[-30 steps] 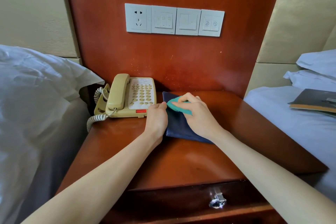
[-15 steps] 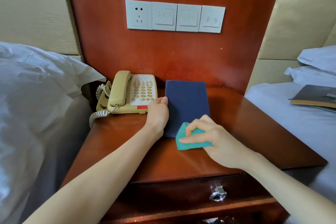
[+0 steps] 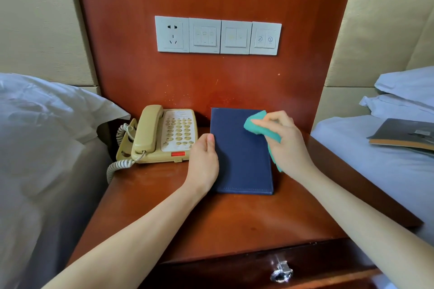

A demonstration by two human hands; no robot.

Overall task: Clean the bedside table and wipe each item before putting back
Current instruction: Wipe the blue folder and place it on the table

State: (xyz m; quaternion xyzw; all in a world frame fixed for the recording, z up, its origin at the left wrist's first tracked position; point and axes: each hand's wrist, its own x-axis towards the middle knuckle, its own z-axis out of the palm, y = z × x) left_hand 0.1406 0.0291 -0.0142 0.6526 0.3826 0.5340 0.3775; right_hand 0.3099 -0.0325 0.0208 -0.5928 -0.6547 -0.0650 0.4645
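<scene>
On the wooden counter (image 3: 234, 223) a navy folder (image 3: 242, 157) lies flat. The left hand (image 3: 204, 162) rests loosely curled against its left edge; the right hand (image 3: 288, 143) grips a teal cloth (image 3: 257, 123) at its far right corner. A beige telephone (image 3: 159, 136) sits just left.

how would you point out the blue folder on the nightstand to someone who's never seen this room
Find the reddish wooden bedside table between the two beds. Beside the beige telephone, toward the back, lies a flat dark blue folder. It is the only blue, stitched-edge rectangle there, with a teal cloth on it.
</scene>
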